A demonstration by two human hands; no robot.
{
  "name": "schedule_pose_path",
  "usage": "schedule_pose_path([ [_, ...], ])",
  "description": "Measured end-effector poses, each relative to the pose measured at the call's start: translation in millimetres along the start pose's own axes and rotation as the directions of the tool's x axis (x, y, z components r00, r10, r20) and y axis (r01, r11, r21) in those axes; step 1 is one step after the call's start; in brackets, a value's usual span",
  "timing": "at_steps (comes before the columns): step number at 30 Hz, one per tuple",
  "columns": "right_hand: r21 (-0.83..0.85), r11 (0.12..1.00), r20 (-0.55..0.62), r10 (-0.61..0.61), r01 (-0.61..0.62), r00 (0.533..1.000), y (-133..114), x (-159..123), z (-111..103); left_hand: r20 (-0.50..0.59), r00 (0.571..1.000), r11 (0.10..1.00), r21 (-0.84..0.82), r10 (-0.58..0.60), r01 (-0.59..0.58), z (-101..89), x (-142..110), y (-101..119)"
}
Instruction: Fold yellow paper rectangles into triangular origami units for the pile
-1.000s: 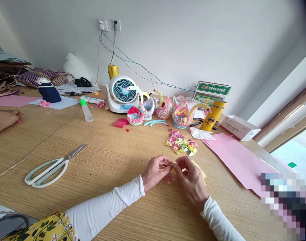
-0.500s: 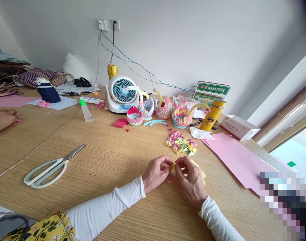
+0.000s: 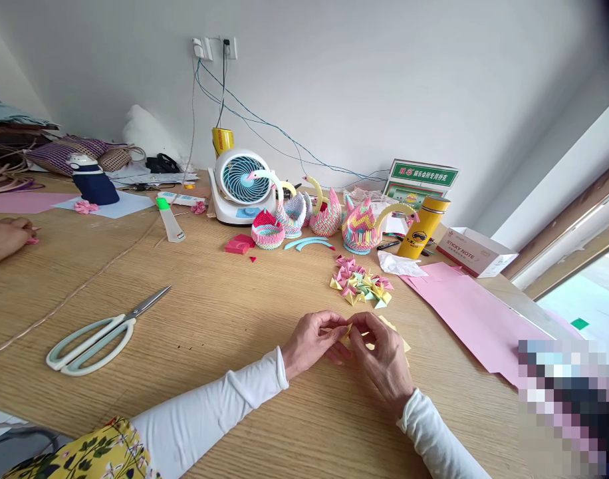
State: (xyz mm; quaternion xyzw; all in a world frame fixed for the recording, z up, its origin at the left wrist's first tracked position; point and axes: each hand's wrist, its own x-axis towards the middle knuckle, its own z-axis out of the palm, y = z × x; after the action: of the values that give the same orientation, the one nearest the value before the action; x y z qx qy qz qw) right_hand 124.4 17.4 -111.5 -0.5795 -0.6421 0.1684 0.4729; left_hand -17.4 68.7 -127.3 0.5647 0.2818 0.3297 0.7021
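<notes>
Between my two hands is a small folded piece of yellow paper (image 3: 348, 330), mostly covered by fingertips. My left hand (image 3: 315, 340) pinches it from the left. On its other side, my right hand (image 3: 381, 352) grips it between thumb and fingers. Several yellow paper slips (image 3: 397, 334) lie on the table partly under my right hand. Just beyond my hands is a loose pile of folded paper triangles (image 3: 360, 283) in pink, yellow and green.
Scissors (image 3: 98, 338) lie at the left. Folded-paper swans (image 3: 360, 226), a fan (image 3: 244, 183) and a yellow flask (image 3: 423, 227) stand at the back. Pink sheets (image 3: 464, 316) lie at the right, a glue bottle (image 3: 169, 221) further left. Another person's hand (image 3: 8, 238) rests at the far left.
The yellow paper has turned slightly between my fingertips, and my fingers have closed in a little over it. Both hands stay in nearly the same place.
</notes>
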Motion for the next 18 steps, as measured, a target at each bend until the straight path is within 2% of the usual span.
schedule_pose_path([
  [7, 0.048, 0.998, 0.055, 0.042, -0.045, 0.998, -3, 0, -2, -0.056, 0.998, 0.999, 0.033, 0.007, -0.005, -1.5, 3, -2],
  [13, -0.025, 0.998, 0.05, 0.057, -0.056, 0.997, 1, 1, -5, -0.093, 0.996, 0.999, -0.045, 0.005, -0.009, 1.1, 1, 6],
  [18, 0.073, 0.995, 0.07, 0.064, -0.069, 0.995, 4, 1, -3, -0.066, 0.998, 0.994, -0.112, 0.005, -0.012, 2.1, -2, 10],
])
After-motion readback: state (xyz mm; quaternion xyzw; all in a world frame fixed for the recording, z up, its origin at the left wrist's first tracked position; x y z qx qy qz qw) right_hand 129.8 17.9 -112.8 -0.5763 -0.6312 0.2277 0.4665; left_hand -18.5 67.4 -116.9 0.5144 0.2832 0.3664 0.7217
